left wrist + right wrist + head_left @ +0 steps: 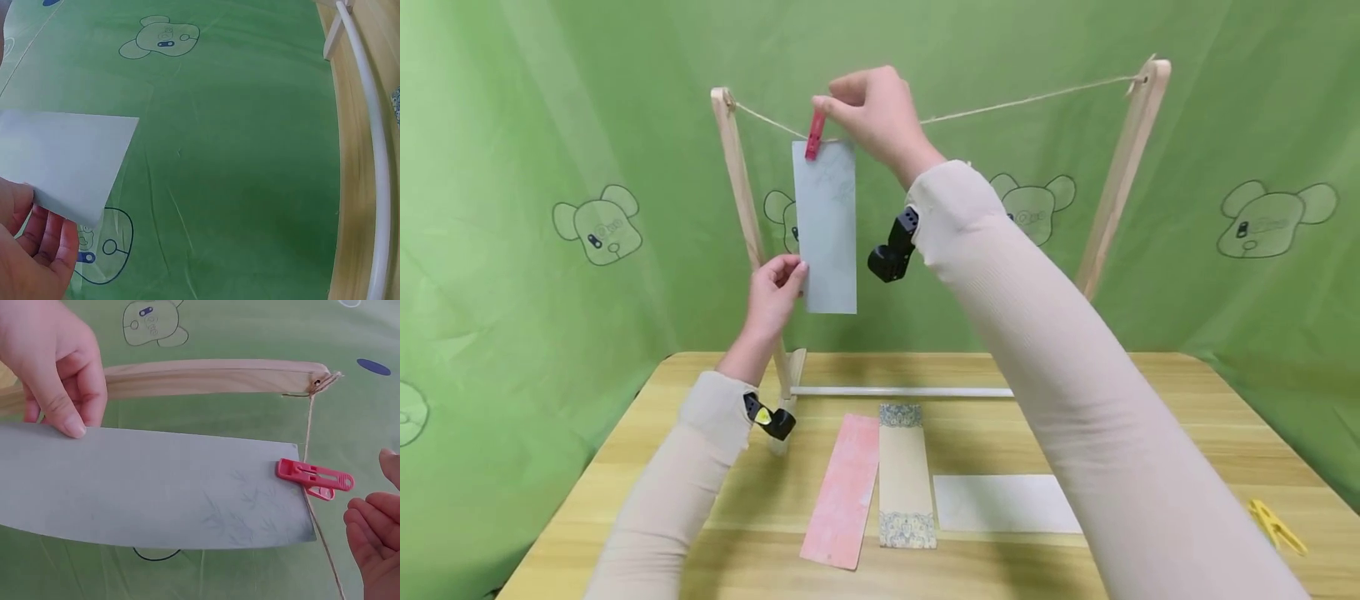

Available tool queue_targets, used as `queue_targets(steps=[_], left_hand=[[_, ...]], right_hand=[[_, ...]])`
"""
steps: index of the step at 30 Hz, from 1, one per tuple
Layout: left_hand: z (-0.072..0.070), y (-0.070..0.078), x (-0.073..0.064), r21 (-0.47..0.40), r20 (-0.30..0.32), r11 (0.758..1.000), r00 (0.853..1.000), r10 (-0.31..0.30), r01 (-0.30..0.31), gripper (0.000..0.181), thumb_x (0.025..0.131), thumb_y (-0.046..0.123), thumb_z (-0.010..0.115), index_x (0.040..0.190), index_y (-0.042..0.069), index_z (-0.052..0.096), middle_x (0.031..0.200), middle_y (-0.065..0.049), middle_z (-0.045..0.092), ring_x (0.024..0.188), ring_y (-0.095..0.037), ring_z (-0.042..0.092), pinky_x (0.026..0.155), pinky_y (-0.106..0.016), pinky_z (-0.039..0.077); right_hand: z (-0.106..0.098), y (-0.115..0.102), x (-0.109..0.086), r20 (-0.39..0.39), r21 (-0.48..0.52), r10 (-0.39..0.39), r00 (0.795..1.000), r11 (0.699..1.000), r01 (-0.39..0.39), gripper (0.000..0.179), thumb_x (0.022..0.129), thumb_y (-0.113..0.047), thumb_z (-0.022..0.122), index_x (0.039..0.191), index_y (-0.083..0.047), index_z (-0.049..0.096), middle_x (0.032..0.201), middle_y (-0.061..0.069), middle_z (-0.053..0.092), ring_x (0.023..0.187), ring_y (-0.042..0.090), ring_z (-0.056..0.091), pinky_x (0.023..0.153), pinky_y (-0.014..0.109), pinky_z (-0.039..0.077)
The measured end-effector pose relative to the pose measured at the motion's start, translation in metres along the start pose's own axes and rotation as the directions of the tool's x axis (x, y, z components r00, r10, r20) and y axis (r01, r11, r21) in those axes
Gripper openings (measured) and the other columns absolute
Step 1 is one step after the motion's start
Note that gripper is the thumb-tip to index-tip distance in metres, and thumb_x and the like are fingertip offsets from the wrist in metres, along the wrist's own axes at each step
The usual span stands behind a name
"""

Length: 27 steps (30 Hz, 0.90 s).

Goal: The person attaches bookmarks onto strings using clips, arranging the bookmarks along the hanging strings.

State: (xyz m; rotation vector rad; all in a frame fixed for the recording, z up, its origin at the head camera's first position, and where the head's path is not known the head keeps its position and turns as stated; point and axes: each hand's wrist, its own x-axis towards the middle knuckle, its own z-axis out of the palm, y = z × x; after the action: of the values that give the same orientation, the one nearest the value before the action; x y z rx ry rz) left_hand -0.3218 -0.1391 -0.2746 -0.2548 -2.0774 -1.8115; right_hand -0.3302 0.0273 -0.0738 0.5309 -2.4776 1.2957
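A pale blue-grey paper strip [827, 233] with a faint bamboo print hangs upright from a string [1030, 99]. One red clothespin [816, 135] clips its top edge to the string, near the corner on the left post's side. My left hand [772, 292] pinches the strip's left edge low down, thumb in front and fingers behind, as the left wrist view also shows. Beside the clothespin's upper end is my right hand [880, 112]; in the right wrist view its fingers [369, 531] stand apart from the clothespin [315, 476], holding nothing.
Two wooden posts [1123, 175] carry the string, with a white rod [902, 392] low between them. On the wooden table [617, 500] lie a pink strip [842, 492], a beige patterned strip [906, 471], a white strip [1003, 502] and a yellow clothespin [1276, 527].
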Motion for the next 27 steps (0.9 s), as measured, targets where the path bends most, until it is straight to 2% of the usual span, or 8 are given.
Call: queue_targets(steps=[4,9,13,18,22,27], left_hand=[[-0.003,-0.008,-0.003,0.017,0.010,1.000,1.000,-0.002,0.002,0.027,0.093,0.009,0.057,0.116,-0.005,0.058,0.098,-0.009,0.059,0.083,-0.010,0.052,0.074,-0.019,0.048],[-0.011,-0.024,-0.012,0.067,0.071,0.998,0.997,-0.023,0.018,0.031,0.093,0.010,0.058,0.121,-0.002,0.057,0.113,-0.018,0.060,0.092,-0.012,0.055,0.085,-0.021,0.047],[-0.016,-0.034,-0.023,0.098,0.105,0.995,0.993,-0.044,0.034,0.033,0.092,0.011,0.059,0.123,0.000,0.056,0.116,-0.016,0.060,0.097,-0.016,0.056,0.089,-0.024,0.046],[-0.019,-0.042,-0.038,0.139,0.132,0.989,0.989,-0.062,0.043,0.033,0.091,0.012,0.061,0.123,0.001,0.057,0.114,-0.016,0.061,0.098,-0.020,0.056,0.087,-0.023,0.047],[-0.019,-0.050,-0.052,0.187,0.163,0.981,0.983,-0.083,0.052,0.032,0.091,0.012,0.061,0.121,0.001,0.059,0.112,-0.015,0.063,0.099,-0.022,0.058,0.088,-0.026,0.048],[-0.017,-0.058,-0.073,0.205,0.167,0.976,0.979,-0.114,0.079,0.031,0.090,0.011,0.062,0.119,0.000,0.060,0.115,-0.016,0.063,0.100,-0.025,0.059,0.088,-0.032,0.050]], right_hand=[[-0.006,0.009,-0.009,0.009,0.087,-0.009,1.000,0.996,0.009,0.048,0.090,-0.035,0.063,0.131,-0.012,0.054,0.134,0.001,0.055,0.119,0.009,0.051,0.099,0.017,0.039],[-0.016,0.029,-0.030,0.016,0.192,0.013,1.000,0.981,-0.015,0.045,0.089,-0.034,0.063,0.129,-0.014,0.056,0.131,-0.002,0.058,0.118,0.008,0.051,0.103,0.021,0.037],[-0.021,0.051,-0.049,0.015,0.183,-0.007,1.000,0.983,0.004,0.043,0.089,-0.034,0.064,0.127,-0.014,0.059,0.127,-0.002,0.060,0.117,0.009,0.053,0.103,0.025,0.038],[-0.028,0.080,-0.071,0.033,0.161,-0.010,0.999,0.987,0.004,0.043,0.089,-0.036,0.064,0.125,-0.013,0.060,0.126,0.001,0.061,0.114,0.012,0.055,0.101,0.028,0.041],[-0.034,0.103,-0.091,0.057,0.145,0.022,0.998,0.989,-0.030,0.047,0.088,-0.041,0.063,0.126,-0.015,0.059,0.128,0.000,0.060,0.116,0.013,0.054,0.104,0.031,0.039],[-0.042,0.133,-0.120,0.073,0.100,0.087,0.993,0.991,-0.094,0.051,0.088,-0.046,0.061,0.129,-0.015,0.057,0.130,0.001,0.058,0.119,0.016,0.052,0.106,0.036,0.037]])
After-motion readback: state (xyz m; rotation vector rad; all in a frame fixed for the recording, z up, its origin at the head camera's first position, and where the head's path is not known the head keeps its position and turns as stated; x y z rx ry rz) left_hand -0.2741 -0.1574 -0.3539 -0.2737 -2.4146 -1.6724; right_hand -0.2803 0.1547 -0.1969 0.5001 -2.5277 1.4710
